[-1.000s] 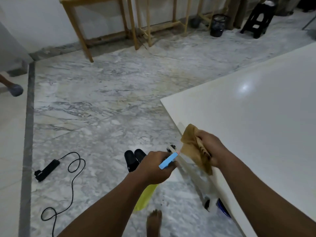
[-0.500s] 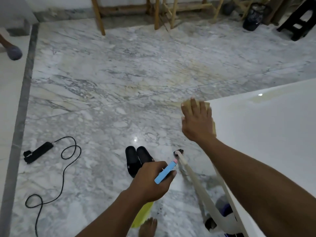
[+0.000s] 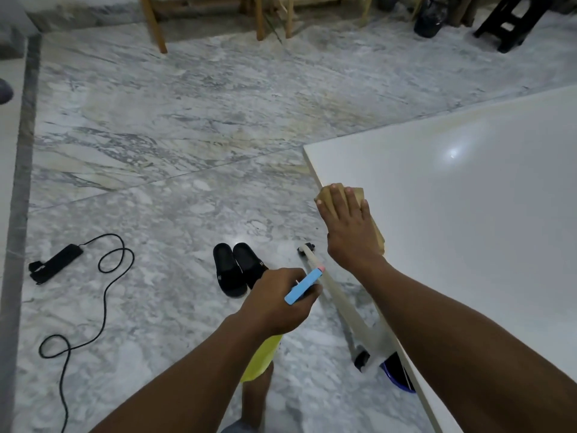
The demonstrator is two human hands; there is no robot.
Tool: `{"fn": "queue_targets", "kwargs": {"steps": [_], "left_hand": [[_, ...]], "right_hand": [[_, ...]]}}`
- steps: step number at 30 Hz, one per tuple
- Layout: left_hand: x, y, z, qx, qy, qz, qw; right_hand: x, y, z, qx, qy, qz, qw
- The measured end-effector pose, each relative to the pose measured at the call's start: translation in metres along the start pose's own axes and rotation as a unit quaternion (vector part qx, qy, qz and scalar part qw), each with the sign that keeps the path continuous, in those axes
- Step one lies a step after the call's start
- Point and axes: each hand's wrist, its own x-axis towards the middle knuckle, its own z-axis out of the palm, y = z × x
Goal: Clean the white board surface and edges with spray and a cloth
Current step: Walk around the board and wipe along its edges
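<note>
- the right hand [image 3: 349, 226] now lies flat, fingers spread, pressing the tan cloth [image 3: 373, 228] onto the white board [image 3: 462, 214] just inside its left edge, a little back from the corner; half a second ago it was up at the corner itself, and a second ago it held the cloth bunched off the edge.
- so the wipe seems to run along the edge strip, the cloth pulled back toward the person.
- the left hand [image 3: 278, 304] keeps its fingers wrapped round the spray bottle [image 3: 260, 359], blue nozzle up, beside the board over the floor [image 3: 187, 151], much as before.
- most of the board surface looks not yet wiped in this pass.
</note>
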Motion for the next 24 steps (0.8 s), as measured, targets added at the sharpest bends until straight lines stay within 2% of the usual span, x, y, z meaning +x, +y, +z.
{"fn": "queue_targets", "kwargs": {"steps": [8, 13, 19, 22, 24], "left_hand": [[-0.105, 0.040, 0.080, -0.015, -0.018, 0.010, 1.000], [-0.179, 0.067, 0.137, 0.004, -0.033, 0.021, 0.999], [-0.250, 0.097, 0.192, 0.044, -0.050, 0.037, 0.997], [-0.280, 0.114, 0.205, 0.051, -0.054, 0.039, 0.996], [-0.293, 0.123, 0.207, 0.049, -0.053, 0.036, 0.997]], "right_hand": [[-0.180, 0.017, 0.020, 0.022, 0.014, 0.003, 1.000], [-0.312, 0.027, 0.039, 0.011, 0.052, 0.001, 0.999], [-0.448, 0.033, 0.051, 0.000, 0.047, 0.018, 0.999], [-0.516, 0.035, 0.047, 0.061, 0.078, 0.025, 0.995], [-0.561, 0.040, 0.041, 0.212, 0.065, 0.051, 0.974]]}}
